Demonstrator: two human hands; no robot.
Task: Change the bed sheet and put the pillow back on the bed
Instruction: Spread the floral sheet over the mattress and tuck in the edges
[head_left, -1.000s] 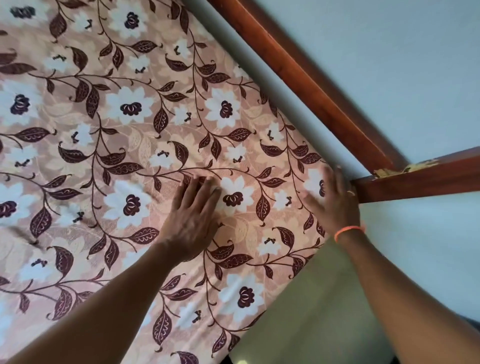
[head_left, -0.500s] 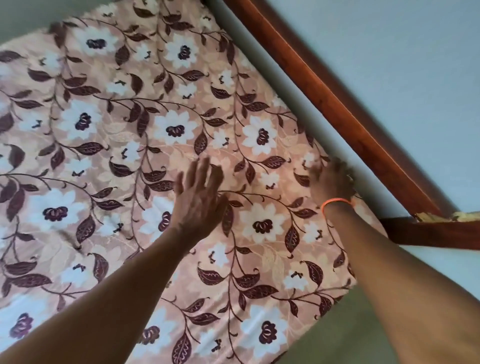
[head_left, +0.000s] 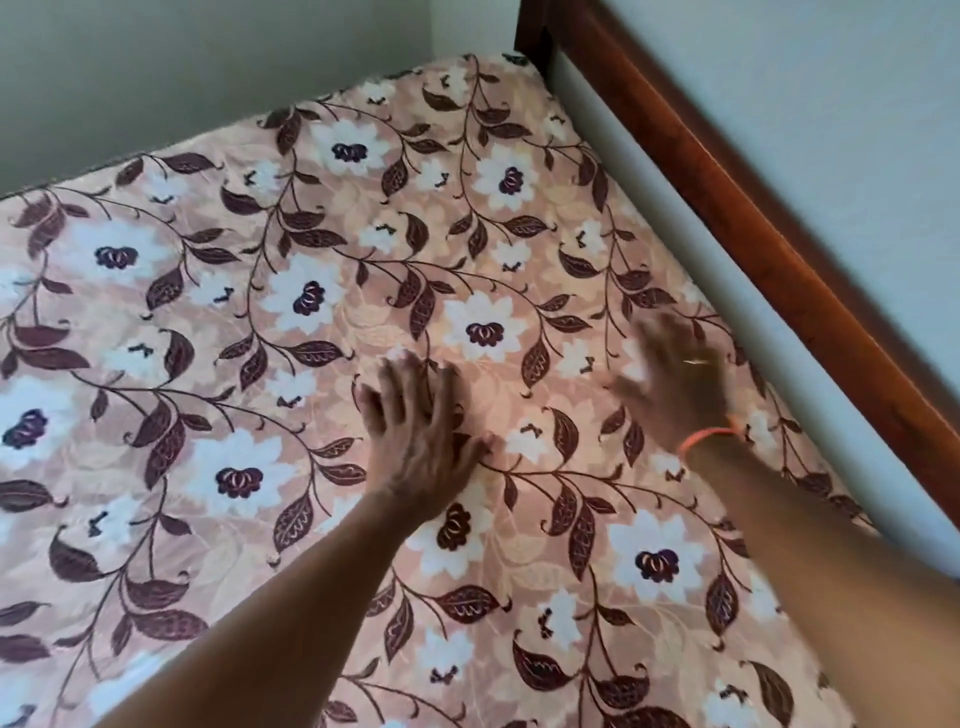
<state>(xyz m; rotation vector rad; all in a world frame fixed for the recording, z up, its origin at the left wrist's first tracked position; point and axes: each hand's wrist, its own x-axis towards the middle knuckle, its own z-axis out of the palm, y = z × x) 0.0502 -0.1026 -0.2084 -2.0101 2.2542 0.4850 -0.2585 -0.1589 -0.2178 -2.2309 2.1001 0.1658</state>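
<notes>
1. Floral sheet (head_left: 322, 291) lay spread over the bed, covering the mattress out to the far corner, where it met the two walls. No pillow in view.
2. Left hand (head_left: 421, 436) was flat on the sheet near the middle of the view, palm down, fingers spread and pointing toward the far corner. It gripped nothing.
3. Right hand (head_left: 675, 379) was blurred, open and held nothing, low over the sheet; whether it touched the cloth, could not tell. An orange band (head_left: 709, 436) sat at its wrist and a ring showed on one finger.
4. Wooden bed frame rail (head_left: 727, 208) ran from the far corner post diagonally down the right side. The sheet's long right edge lay just beside it.
5. Key relation: the right hand was the nearer one to that rail-side edge; the left was well inboard. Unsmoothed cloth lay ahead of both hands, toward the far corner, along the rail's line.
6. Judgement: smoothing stage, sheet looked nearly settled. Any tuck along the rail side would fall to the right hand.
</notes>
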